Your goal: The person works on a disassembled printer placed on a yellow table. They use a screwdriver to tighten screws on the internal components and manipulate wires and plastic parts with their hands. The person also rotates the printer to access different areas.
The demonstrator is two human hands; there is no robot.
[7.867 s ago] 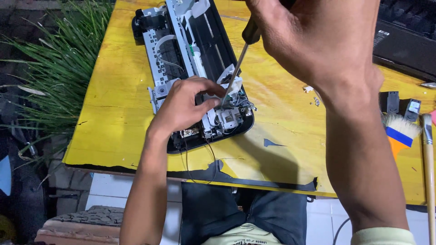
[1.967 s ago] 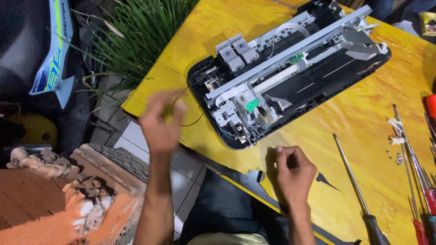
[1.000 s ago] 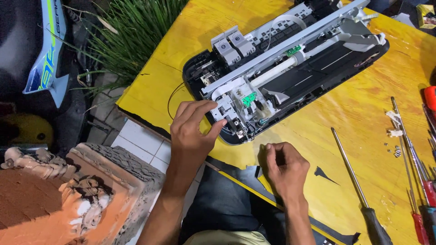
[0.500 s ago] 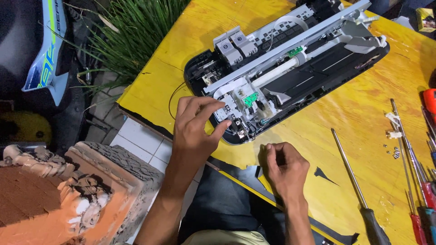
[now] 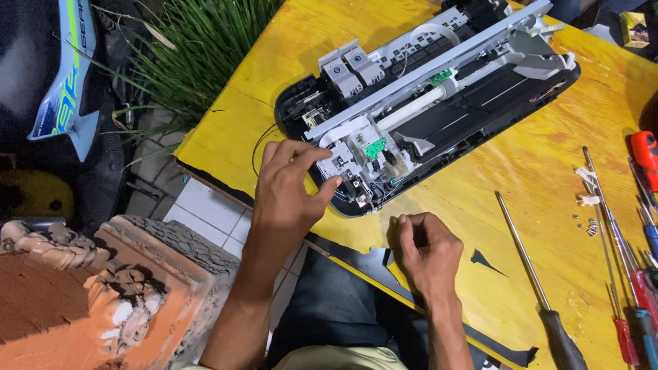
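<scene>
An opened printer mechanism (image 5: 425, 103), black base with white and grey parts and a small green circuit board, lies diagonally on the yellow table (image 5: 534, 171). My left hand (image 5: 288, 188) rests on its near left corner, fingers spread on the white and grey parts by the black rim. My right hand (image 5: 425, 250) lies on the table just in front of the printer, fingers curled in loosely; whether it holds anything small I cannot tell.
A long black-handled screwdriver (image 5: 538, 281) lies right of my right hand. Several more screwdrivers with red and blue handles (image 5: 634, 274) and small white clips and screws (image 5: 589, 199) sit at the right edge. Grass (image 5: 199, 55) and a rock (image 5: 103, 288) lie off the table's left.
My left hand came down from the air onto the printer's near corner and stays there. My right hand has kept its place on the table.
</scene>
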